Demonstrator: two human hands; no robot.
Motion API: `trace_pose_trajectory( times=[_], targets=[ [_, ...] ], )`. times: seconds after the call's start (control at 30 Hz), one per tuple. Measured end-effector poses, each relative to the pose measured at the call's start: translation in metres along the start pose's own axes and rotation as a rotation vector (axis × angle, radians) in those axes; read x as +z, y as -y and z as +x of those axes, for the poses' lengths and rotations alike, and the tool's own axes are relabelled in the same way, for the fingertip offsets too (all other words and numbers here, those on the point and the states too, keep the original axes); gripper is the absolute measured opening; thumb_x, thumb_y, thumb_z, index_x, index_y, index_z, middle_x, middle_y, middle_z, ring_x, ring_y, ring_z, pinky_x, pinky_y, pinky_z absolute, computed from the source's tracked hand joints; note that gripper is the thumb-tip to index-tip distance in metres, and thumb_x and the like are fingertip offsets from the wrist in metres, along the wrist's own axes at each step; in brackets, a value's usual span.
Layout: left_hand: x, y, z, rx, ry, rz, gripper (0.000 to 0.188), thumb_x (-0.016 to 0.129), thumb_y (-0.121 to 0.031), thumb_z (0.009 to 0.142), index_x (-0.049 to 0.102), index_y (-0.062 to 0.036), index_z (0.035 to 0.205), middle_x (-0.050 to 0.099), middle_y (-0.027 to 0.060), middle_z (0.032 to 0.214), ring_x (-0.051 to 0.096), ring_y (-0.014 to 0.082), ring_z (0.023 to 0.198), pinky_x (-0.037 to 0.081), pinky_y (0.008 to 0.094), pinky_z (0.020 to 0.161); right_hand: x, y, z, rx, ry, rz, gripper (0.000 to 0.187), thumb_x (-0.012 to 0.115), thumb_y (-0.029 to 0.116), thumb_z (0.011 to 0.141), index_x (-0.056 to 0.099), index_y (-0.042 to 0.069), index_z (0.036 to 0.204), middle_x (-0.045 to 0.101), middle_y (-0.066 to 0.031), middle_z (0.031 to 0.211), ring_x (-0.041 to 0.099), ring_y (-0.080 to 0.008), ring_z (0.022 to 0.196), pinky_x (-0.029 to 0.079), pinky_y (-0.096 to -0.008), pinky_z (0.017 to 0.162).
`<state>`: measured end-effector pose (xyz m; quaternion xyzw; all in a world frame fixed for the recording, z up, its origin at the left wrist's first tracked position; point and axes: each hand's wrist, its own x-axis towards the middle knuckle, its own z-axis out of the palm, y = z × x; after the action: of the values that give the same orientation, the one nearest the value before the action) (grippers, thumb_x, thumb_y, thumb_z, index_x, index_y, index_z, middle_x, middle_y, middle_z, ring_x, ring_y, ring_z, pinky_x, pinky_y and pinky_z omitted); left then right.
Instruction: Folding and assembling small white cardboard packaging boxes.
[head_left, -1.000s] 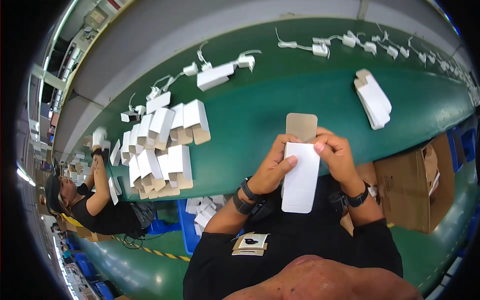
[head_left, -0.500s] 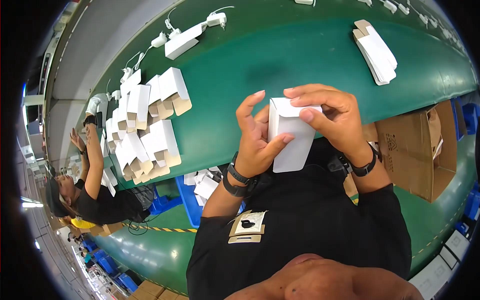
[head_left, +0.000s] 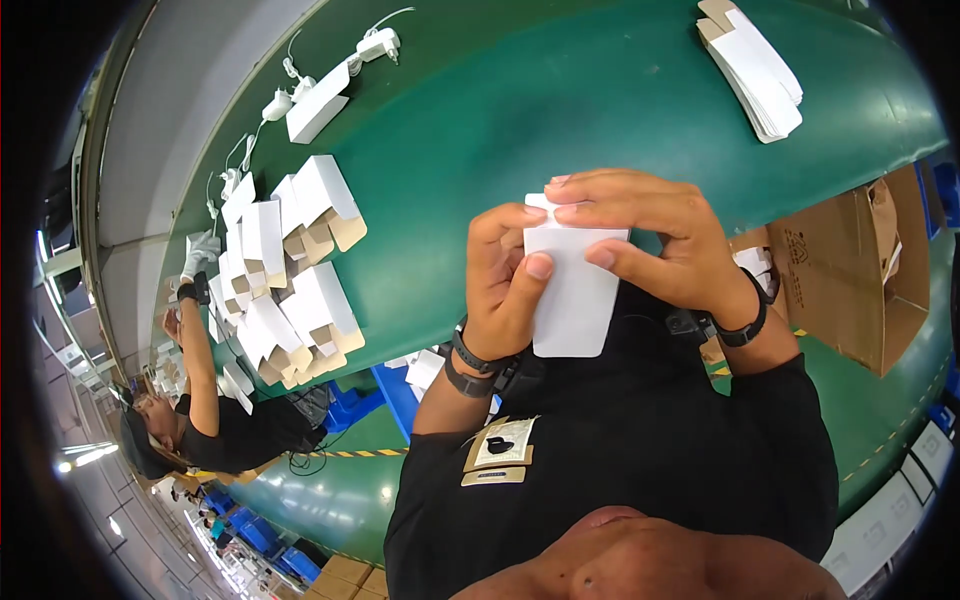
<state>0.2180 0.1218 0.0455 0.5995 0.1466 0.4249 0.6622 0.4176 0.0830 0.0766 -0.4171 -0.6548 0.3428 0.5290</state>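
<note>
A small white cardboard box [head_left: 575, 305] is held in front of my chest, over the near edge of the green table. My left hand [head_left: 500, 280] wraps its left side, thumb on the facing panel and index finger at the top. With bent fingers, my right hand [head_left: 668, 232] lies across the upper end, its thumb against the right edge. Whatever the box holds inside is hidden.
On the green table [head_left: 440, 160], several white boxes [head_left: 265, 240] with raised flaps stand grouped at left. White adapters [head_left: 378, 45] with cables lie behind them. Flat cartons [head_left: 750, 75] are stacked far right. A brown carton [head_left: 835, 275] stands beside the table. A co-worker [head_left: 215, 425] works at left.
The box's top end has tipped, so less of its top face shows. Both hands stay on it, with the left index finger now resting on the box and my right fingers lying flatter.
</note>
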Motion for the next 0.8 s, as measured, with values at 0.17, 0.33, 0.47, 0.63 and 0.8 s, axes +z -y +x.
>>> trace_pose_trajectory(
  times=[0.17,0.33,0.47,0.63,0.8],
  targets=[
    [-0.005,0.007,0.022,-0.166,-0.045,0.036,0.034,0.05,-0.013,0.1,0.036,-0.0064,0.131,0.056,0.0117,0.112,0.058,0.0152,0.095,0.047,0.029,0.083,-0.013,-0.016,0.004,0.001,-0.016,-0.225,0.032,0.068,0.016,0.087,0.066,0.003,0.117,0.064,-0.0146,0.124,0.057,-0.0324,0.122,0.044,-0.041,0.103],
    [-0.075,0.025,0.116,-0.179,-0.512,0.114,0.037,0.054,-0.017,0.098,0.037,-0.0067,0.129,0.058,0.0063,0.103,0.052,0.0123,0.092,0.044,0.0274,0.076,-0.106,-0.048,0.017,0.103,-0.302,-1.061,0.05,0.068,0.026,0.087,0.055,0.01,0.133,0.053,-0.0221,0.136,0.044,-0.0389,0.132,0.039,-0.0469,0.106],
    [-0.16,0.061,0.185,-0.277,-0.778,0.16,0.044,0.059,-0.02,0.096,0.036,-0.0054,0.13,0.058,0.0083,0.107,0.052,0.013,0.091,0.044,0.0305,0.079,-0.179,-0.101,-0.026,0.3,-0.313,-1.455,0.057,0.072,0.026,0.084,0.054,0.005,0.134,0.048,-0.0266,0.139,0.046,-0.0394,0.13,0.039,-0.0469,0.106],
    [-0.194,0.087,0.206,-0.238,-0.803,-0.031,0.046,0.065,-0.024,0.092,0.043,-0.0015,0.126,0.055,0.008,0.117,0.05,0.0152,0.1,0.042,0.0337,0.084,-0.17,-0.087,-0.03,0.437,-0.272,-1.32,0.057,0.073,0.025,0.082,0.055,0.003,0.133,0.051,-0.0276,0.136,0.049,-0.0404,0.126,0.04,-0.0437,0.106],
    [-0.113,0.055,0.162,-0.198,-0.712,0.141,0.04,0.064,-0.024,0.092,0.05,-0.0041,0.123,0.053,0.0055,0.122,0.05,0.0142,0.106,0.041,0.0311,0.089,-0.176,-0.083,-0.039,0.424,-0.283,-1.337,0.05,0.07,0.022,0.083,0.059,0.002,0.128,0.055,-0.0255,0.132,0.053,-0.0387,0.123,0.042,-0.0431,0.104]
  ],
)
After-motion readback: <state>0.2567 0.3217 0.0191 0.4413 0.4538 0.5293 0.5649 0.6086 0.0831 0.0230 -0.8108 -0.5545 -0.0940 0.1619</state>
